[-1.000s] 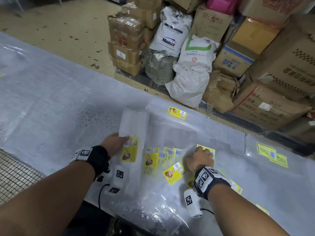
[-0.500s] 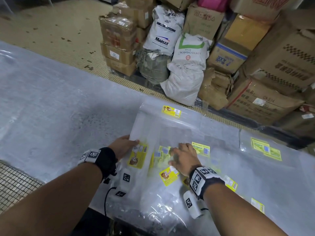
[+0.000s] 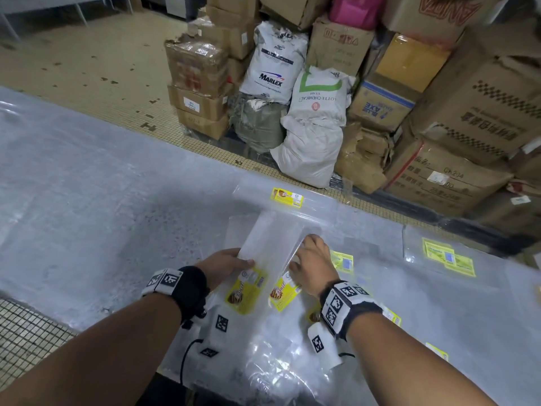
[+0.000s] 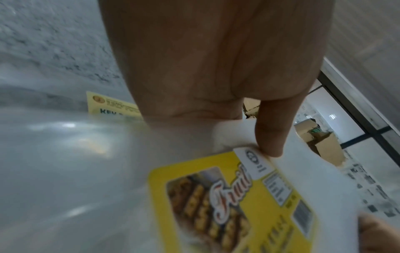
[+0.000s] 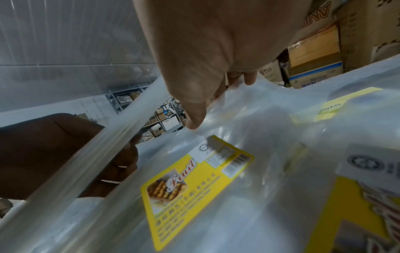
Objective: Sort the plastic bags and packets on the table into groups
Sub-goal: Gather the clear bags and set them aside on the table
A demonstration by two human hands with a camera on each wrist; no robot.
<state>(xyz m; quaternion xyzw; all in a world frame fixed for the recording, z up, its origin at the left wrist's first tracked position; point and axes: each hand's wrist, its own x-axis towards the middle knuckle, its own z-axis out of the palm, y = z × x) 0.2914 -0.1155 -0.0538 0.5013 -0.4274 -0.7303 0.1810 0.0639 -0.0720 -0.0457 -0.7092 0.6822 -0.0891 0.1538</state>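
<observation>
Clear plastic bags with yellow "Fruit" labels lie on the plastic-covered table (image 3: 87, 200). My left hand (image 3: 225, 263) pinches a stack of clear labelled bags (image 3: 263, 253) by its left edge, thumb on top just above the yellow label (image 4: 249, 196). My right hand (image 3: 310, 259) grips another clear bag with a yellow label (image 3: 285, 291) at its right edge, thumb over the plastic (image 5: 194, 118) and fingers behind. The two bags meet side by side, lifted a little off the table. More labelled bags (image 3: 342, 260) lie under and right of my right hand.
One labelled bag (image 3: 288, 197) lies at the table's far edge; two with green-yellow labels (image 3: 448, 256) lie at the right. Cardboard boxes (image 3: 199, 83) and white sacks (image 3: 275, 63) are stacked on the tiled floor beyond the table. Crumpled clear plastic (image 3: 263, 361) sits at the near edge.
My right hand has slid left from the spread-out bags and taken hold of a labelled bag, bringing it against the stack in my left hand. The stack has tilted to the right.
</observation>
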